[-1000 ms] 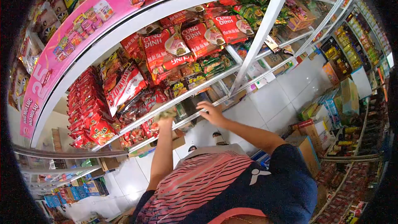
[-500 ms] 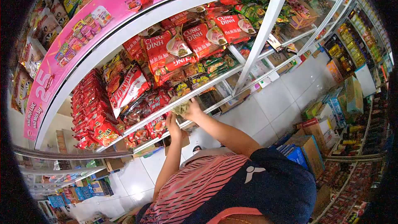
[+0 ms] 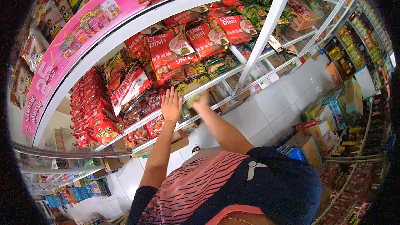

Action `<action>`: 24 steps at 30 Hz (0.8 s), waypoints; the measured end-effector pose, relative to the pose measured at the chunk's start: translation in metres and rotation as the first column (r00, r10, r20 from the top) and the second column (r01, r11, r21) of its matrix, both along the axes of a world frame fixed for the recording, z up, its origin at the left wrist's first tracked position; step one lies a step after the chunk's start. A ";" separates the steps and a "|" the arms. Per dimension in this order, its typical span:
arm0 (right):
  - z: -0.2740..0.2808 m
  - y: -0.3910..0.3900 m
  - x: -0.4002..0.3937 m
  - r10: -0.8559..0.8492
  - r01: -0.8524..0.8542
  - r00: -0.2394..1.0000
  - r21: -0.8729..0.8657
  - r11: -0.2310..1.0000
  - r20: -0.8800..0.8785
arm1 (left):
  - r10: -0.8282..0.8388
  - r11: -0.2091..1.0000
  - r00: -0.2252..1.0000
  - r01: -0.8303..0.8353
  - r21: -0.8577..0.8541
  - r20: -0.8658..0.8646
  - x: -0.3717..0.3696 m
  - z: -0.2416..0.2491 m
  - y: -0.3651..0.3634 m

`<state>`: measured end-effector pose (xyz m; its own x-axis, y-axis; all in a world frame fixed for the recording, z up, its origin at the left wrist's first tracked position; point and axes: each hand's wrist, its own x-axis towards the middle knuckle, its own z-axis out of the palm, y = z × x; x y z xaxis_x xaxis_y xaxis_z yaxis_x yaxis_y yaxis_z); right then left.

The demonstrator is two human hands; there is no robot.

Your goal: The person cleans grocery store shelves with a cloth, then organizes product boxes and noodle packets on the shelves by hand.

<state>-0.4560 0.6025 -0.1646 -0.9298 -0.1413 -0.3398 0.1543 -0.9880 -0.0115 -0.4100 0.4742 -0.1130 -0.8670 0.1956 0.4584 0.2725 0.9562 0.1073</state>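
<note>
Red packets, too many to count, crowd the left end of the shelf. Just right of them, one large red-and-white pack lies slanted. The person's left hand comes next, held flat and open, fingers pointing inward over the front rail; whether it touches anything, I can't tell. Beyond it, three big "CUNG ĐÌNH" packs run rightward side by side. Near the middle of that rail is one pale greenish cloth, bunched up and blurred, so I can't make out its long axis or which way it points. The right hand holds it, fingers smeared by motion. Further right, one white post slants down to the shelf's front edge.
</note>
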 end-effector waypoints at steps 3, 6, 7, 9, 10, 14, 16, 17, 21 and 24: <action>-0.012 -0.065 0.014 0.167 -0.161 0.971 -0.049 0.986 0.171 | -0.095 0.987 0.995 0.088 -0.131 -0.043 0.001 -0.002 -0.010; -0.003 -0.035 0.010 0.299 -0.315 0.943 0.098 0.944 0.147 | -0.086 0.992 0.996 0.084 -0.091 -0.025 0.001 -0.005 -0.009; -0.004 -0.022 0.005 0.186 -0.204 0.969 0.101 0.974 0.161 | -0.092 0.992 0.995 0.089 -0.089 -0.027 -0.001 -0.005 -0.008; 0.000 0.021 -0.009 0.041 -0.070 0.982 0.154 0.986 0.184 | -0.066 0.995 0.997 0.062 -0.081 -0.043 0.000 -0.008 -0.008; 0.013 0.050 -0.010 0.076 -0.078 0.997 0.121 0.990 0.026 | -0.066 0.995 0.997 0.062 -0.081 -0.042 0.001 -0.008 -0.007; 0.024 0.089 -0.023 -0.048 0.055 0.992 0.057 0.997 -0.114 | -0.070 0.997 0.996 0.068 -0.038 -0.053 0.000 -0.008 -0.008; -0.012 0.058 -0.033 -0.071 0.066 0.985 -0.035 0.997 -0.156 | -0.052 0.997 0.997 0.049 -0.059 -0.063 -0.001 -0.008 -0.006; -0.001 0.035 -0.020 -0.015 0.016 0.999 0.035 0.999 -0.030 | -0.051 0.997 0.997 0.047 -0.056 -0.066 -0.003 -0.009 -0.005; -0.036 -0.024 -0.002 0.248 -0.251 0.967 0.060 0.966 0.058 | -0.042 0.998 0.996 0.038 -0.051 -0.076 0.000 -0.008 -0.004; -0.030 0.024 -0.017 0.200 -0.224 0.968 0.158 0.962 0.152 | -0.025 0.999 0.997 0.023 -0.042 -0.069 0.000 -0.004 -0.003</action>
<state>-0.4732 0.6267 -0.1945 -0.8292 -0.2584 -0.4956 0.3718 -0.9171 -0.1439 -0.4105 0.4715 -0.1166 -0.8282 0.2358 0.5085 0.3008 0.9525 0.0483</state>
